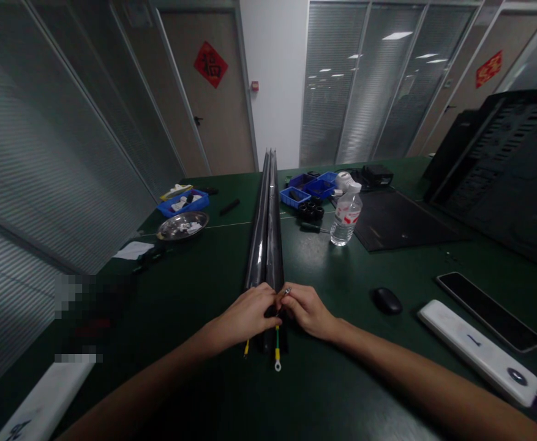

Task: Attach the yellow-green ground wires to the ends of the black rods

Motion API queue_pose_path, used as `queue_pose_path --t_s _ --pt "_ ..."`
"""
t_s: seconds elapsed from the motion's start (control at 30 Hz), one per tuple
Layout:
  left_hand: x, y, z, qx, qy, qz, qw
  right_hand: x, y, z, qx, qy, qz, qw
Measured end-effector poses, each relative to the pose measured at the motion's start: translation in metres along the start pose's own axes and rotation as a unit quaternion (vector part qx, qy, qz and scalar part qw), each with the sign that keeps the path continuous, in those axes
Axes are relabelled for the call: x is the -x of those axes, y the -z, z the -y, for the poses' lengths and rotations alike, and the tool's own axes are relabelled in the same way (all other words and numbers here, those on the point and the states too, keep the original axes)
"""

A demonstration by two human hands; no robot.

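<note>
Two long, dark, glossy bars lie side by side and run away from me down the table. My left hand is closed over the near end of the bars, its thumb bent toward the right hand. Touching it from the right, my right hand pinches a small shiny metal piece whose kind I cannot make out. Below the hands hangs a yellow-green wire with a ring terminal. A second yellow wire end pokes out under the left hand. The fingers hide the bars' ends.
On the right stand a water bottle, a mouse, a phone and a white box-like device. Farther back are blue bins and a screwdriver. A metal dish and blue tray sit left.
</note>
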State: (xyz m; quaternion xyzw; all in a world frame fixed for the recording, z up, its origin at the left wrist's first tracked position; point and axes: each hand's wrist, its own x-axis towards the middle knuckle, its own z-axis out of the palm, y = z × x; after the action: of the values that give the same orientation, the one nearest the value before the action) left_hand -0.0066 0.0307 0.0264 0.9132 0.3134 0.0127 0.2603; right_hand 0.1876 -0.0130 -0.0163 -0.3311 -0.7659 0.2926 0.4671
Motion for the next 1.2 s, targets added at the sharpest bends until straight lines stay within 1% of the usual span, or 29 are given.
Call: queue_pose_path --t_s 0.1,0.3,0.47,0.6,0.7,0.8,0.9,0.97,1.1,1.2 --pt "0.0002 0.0003 -0.0010 0.001 -0.001 -0.007 1.000 -0.0006 0.0012 0.0030 0.006 0.007 0.008 1.000" --pt "0.0014 -0.0002 -0.0020 0.011 -0.001 -0.014 1.000 0.0023 -0.0017 0.0058 0.065 0.018 -0.005 0.998" --pt "0.0022 -0.0030 0.0000 0.013 -0.007 -0.028 1.000 0.0052 -0.0041 0.0046 0.108 0.035 -0.034 0.993" --pt "0.0015 -0.0017 -0.0007 0.006 0.005 -0.018 1.000 0.0072 -0.0035 0.0044 0.134 0.057 -0.070 0.987" --pt "0.0004 0.0011 -0.0028 -0.008 -0.008 -0.008 1.000 0.0066 -0.0019 0.0044 0.127 0.044 -0.097 0.986" --pt "0.0002 0.0023 -0.0038 -0.009 -0.009 -0.009 1.000 0.0036 0.0002 0.0050 0.077 0.024 -0.071 0.994" --pt "0.0005 0.0011 -0.0023 -0.005 0.001 -0.007 1.000 0.0003 0.0018 0.0052 0.034 0.032 -0.026 0.999" --pt "0.0006 -0.0003 -0.0005 -0.002 0.001 -0.006 1.000 -0.0010 0.0025 0.0046 0.018 0.033 -0.006 0.999" --pt "0.0005 -0.0018 0.0016 0.002 -0.001 -0.009 1.000 -0.0016 0.0033 0.0029 -0.004 0.021 0.012 1.000" --pt "0.0008 -0.0011 0.0003 0.004 0.001 -0.011 1.000 -0.0014 0.0031 0.0034 0.005 0.020 0.018 1.000"
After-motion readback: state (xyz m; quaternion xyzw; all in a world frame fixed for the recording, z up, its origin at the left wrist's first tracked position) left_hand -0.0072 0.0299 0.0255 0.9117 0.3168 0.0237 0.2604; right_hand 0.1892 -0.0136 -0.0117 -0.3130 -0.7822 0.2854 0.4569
